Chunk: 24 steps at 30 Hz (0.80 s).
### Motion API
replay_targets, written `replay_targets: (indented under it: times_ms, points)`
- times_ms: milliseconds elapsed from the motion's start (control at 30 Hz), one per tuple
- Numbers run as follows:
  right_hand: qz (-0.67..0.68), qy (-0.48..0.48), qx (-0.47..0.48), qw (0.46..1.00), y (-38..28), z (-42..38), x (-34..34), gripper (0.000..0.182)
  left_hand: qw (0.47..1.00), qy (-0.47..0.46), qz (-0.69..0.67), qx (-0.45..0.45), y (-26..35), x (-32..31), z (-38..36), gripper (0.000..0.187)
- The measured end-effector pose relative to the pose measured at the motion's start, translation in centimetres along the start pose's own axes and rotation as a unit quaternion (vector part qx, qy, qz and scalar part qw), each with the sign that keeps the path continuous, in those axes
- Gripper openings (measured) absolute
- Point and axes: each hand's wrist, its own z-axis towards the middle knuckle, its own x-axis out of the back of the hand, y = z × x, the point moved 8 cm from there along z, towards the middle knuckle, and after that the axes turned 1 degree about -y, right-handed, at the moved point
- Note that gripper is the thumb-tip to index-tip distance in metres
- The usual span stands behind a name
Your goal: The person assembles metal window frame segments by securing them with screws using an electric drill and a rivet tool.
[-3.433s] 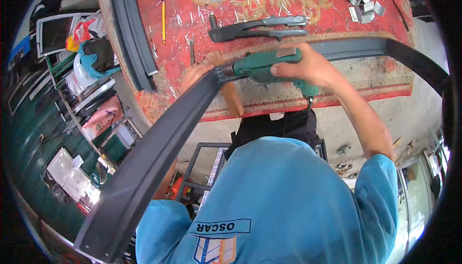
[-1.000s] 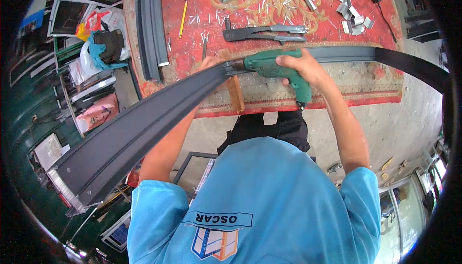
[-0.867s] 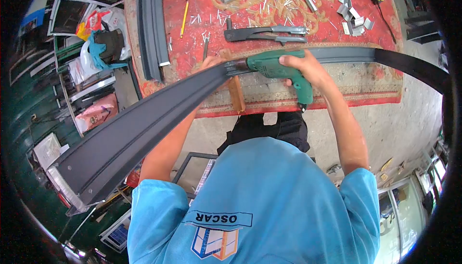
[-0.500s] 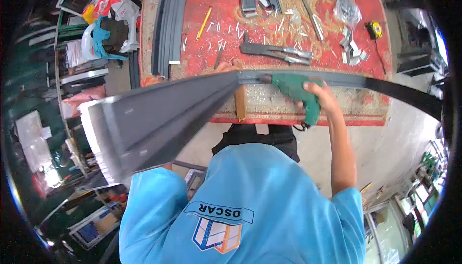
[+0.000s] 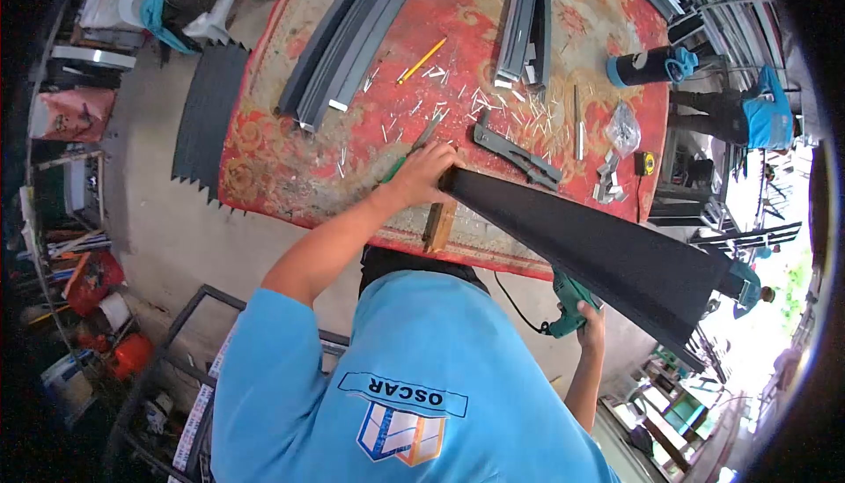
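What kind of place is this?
Probably a metalworking shop: the right hand holds a green power drill, and long dark-grey metal-looking profiles lie on a red patterned table covering.

A head-worn camera looks forward and down, the blue shirt [image 5: 418, 338] close below, the table [image 5: 295, 166] beyond.

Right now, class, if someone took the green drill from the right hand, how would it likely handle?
The green drill would probably feel rigid and rather heavy, given its chunky build. The black cord curving from its grip might tug or snag. That jutting grip would likely stop it rolling.
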Motion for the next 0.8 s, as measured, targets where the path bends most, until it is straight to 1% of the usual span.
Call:
replay_targets:
  times_ms: [67, 100, 167, 200, 267, 300, 367, 400, 433, 467, 500, 533, 567, 600, 667, 700, 733, 767, 800]
  points:
    - [0.000, 0.057, -0.016, 0.998, 0.2, -1.2, 0.7, 0.065, 1.000, 0.000, -0.015, 0.005, -0.1, -0.1, -0.2, 0.068]
    - [-0.005, 0.062, -0.018, 0.998, 0.0, -1.5, 0.5, 0.065, 1.000, 0.001, -0.019, 0.010, -0.1, 0.1, -0.1, 0.068]
    - [-0.017, 0.136, -0.029, 0.990, -0.1, -2.5, 1.0, 0.068, 0.999, 0.000, -0.029, 0.016, 0.0, 0.2, -0.1, 0.068]
    - [-0.019, 0.140, -0.032, 0.989, 0.5, -2.3, 1.7, 0.068, 1.000, 0.000, -0.026, 0.015, 0.0, 0.4, -0.1, 0.068]
    - [-0.035, 0.239, -0.017, 0.970, 3.0, -1.8, 4.9, 0.073, 1.000, -0.004, -0.026, 0.014, 0.1, 0.1, -0.2, 0.068]
    - [-0.033, 0.244, -0.019, 0.969, 4.1, -2.4, 6.1, 0.073, 1.000, -0.002, -0.022, 0.022, 0.0, 0.1, -0.2, 0.068]
    - [-0.102, 0.306, -0.005, 0.946, 5.1, -0.2, 6.4, 0.075, 1.000, -0.006, -0.015, 0.024, 0.3, 0.3, -0.1, 0.067]
    - [-0.125, 0.344, 0.002, 0.931, 4.8, 3.1, 4.5, 0.076, 0.999, -0.023, 0.004, 0.033, 1.0, 0.3, 0.3, 0.066]
    - [-0.153, 0.378, 0.008, 0.913, 4.6, 5.2, 4.2, 0.076, 0.998, -0.034, 0.023, 0.046, 1.2, 0.4, 0.3, 0.064]
    - [-0.180, 0.412, 0.014, 0.893, 4.6, 6.6, 3.5, 0.077, 0.998, -0.043, 0.026, 0.033, 1.7, 0.4, 0.4, 0.064]
    - [-0.205, 0.446, 0.018, 0.871, 4.4, 8.4, 3.1, 0.078, 0.995, -0.066, 0.042, 0.057, 1.5, 0.1, 0.3, 0.066]
    - [-0.228, 0.482, 0.023, 0.846, 5.2, 7.8, 3.3, 0.079, 0.992, -0.086, 0.060, 0.076, 1.1, -0.2, 0.5, 0.068]
    - [-0.250, 0.517, 0.027, 0.818, 6.1, 7.4, 3.4, 0.080, 0.993, -0.072, 0.071, 0.061, 1.1, -0.2, 0.6, 0.067]
    - [-0.273, 0.551, 0.023, 0.789, 7.2, 6.1, 5.0, 0.081, 0.993, -0.084, 0.075, 0.045, 1.0, -1.1, 0.2, 0.067]
    - [-0.244, 0.591, -0.047, 0.767, 5.8, 5.3, 3.0, 0.088, 0.995, -0.035, 0.059, 0.067, 0.1, -0.9, 0.7, 0.065]
    - [-0.229, 0.564, -0.080, 0.789, 6.1, 6.0, 3.2, 0.096, 0.995, -0.035, 0.069, 0.055, 2.0, -0.1, 1.1, 0.062]
    - [-0.216, 0.569, -0.086, 0.789, 6.4, 6.3, 3.0, 0.096, 0.995, -0.035, 0.078, 0.048, 3.9, 0.8, 1.2, 0.059]
    - [-0.252, 0.585, -0.101, 0.765, 6.4, 6.7, 2.7, 0.098, 0.905, 0.016, -0.362, 0.221, -6.2, -4.0, -2.1, 0.052]
    - [-0.289, 0.596, -0.115, 0.740, 6.3, 7.1, 2.6, 0.101, 0.971, -0.156, 0.090, 0.156, -4.2, -3.5, -1.6, 0.042]
